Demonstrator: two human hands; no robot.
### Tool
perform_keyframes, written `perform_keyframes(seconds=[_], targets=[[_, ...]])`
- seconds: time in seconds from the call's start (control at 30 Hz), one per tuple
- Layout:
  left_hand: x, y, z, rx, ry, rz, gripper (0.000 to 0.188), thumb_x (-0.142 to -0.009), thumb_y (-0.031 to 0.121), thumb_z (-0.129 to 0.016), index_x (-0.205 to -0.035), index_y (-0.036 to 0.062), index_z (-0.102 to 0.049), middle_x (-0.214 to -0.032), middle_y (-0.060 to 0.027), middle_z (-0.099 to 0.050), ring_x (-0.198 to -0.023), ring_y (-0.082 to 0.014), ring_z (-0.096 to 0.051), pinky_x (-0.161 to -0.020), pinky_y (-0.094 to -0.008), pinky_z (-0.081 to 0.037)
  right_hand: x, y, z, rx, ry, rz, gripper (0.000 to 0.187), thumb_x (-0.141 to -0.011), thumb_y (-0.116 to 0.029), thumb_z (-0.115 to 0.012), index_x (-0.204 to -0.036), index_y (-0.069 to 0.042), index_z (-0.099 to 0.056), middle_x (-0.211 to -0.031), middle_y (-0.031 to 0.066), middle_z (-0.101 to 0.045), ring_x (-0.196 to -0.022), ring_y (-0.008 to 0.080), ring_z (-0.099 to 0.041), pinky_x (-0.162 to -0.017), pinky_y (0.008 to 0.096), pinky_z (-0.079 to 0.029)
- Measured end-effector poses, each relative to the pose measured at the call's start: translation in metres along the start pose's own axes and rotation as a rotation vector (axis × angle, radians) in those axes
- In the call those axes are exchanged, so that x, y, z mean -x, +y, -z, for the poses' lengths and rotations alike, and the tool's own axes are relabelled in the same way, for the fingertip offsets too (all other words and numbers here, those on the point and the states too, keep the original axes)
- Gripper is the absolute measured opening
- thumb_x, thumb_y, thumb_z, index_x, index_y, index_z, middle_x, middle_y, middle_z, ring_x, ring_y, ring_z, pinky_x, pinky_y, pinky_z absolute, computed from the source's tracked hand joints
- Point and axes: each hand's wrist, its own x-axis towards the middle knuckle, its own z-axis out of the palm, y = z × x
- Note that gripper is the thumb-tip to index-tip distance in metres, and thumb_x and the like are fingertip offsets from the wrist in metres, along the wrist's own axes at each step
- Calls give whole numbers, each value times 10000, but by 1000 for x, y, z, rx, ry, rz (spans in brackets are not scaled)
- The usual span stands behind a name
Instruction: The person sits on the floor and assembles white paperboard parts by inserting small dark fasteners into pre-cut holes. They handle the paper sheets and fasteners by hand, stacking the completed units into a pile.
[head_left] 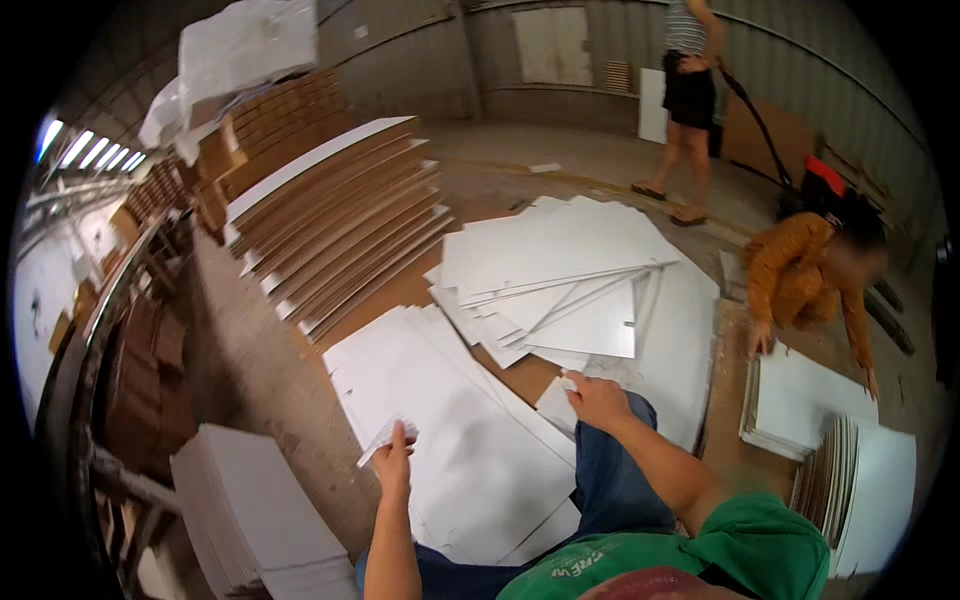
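Note:
A thin, pale, partly see-through strip (pixel 374 446) is gripped in my left hand (pixel 393 462), thumb pointing up. It sits over a white board (pixel 460 465) that lies in front of me, on top of other white boards. My right hand (pixel 603 402) is closed above my knee, beside a smaller white piece (pixel 555 405). A tiny whitish bit shows at its fingertips, too small to name. Beyond both hands, white boards (pixel 560 245) lie fanned out in an untidy overlapping pile.
A tall stack of white-faced brown boards (pixel 345 210) stands at the far left. Another board stack (pixel 255 510) is at near left. On the right, a crouching person in orange (pixel 790 265) touches a stack of white boards (pixel 810 400). Farther back stands another person (pixel 690 100).

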Motion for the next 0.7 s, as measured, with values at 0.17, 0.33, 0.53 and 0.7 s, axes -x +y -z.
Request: perform_keyframes(seconds=[0.17,0.33,0.53,0.7], targets=[[1,-1,6,-11,-6,-9,375,-825,350,-583,-860,-22,-611,-728,-92,-623,-613,-142,-577,-526,-253,-433,0,-4,-9,-9,84,103,317,-804,-248,-517,-1077,-90,-481,-688,158,-594,-669,340,-582,-597,453,-455],[7,-1,0,39,-45,-34,344,-830,333,-580,-883,-5,-616,-777,-61,-622,-676,-137,-593,-559,-255,-454,3,-5,-7,-17,72,108,298,-806,-246,-511,-1053,-82,-497,-701,163,-595,-667,341,-581,-593,449,-456],[11,-4,-2,-30,-52,1,367,-821,354,-587,-888,-5,-619,-783,-65,-628,-682,-133,-593,-556,-254,-448,2,-17,-10,-13,114,97,284,-789,-229,-546,-1049,-117,-532,-683,117,-600,-632,317,-583,-581,418,-464],[6,-11,1,-89,-62,52,378,-822,357,-588,-889,-14,-619,-769,-69,-625,-672,-126,-590,-559,-251,-447,1,-30,-20,-81,142,153,250,-781,-235,-563,-1004,-121,-559,-679,113,-600,-623,301,-585,-561,403,-462]])
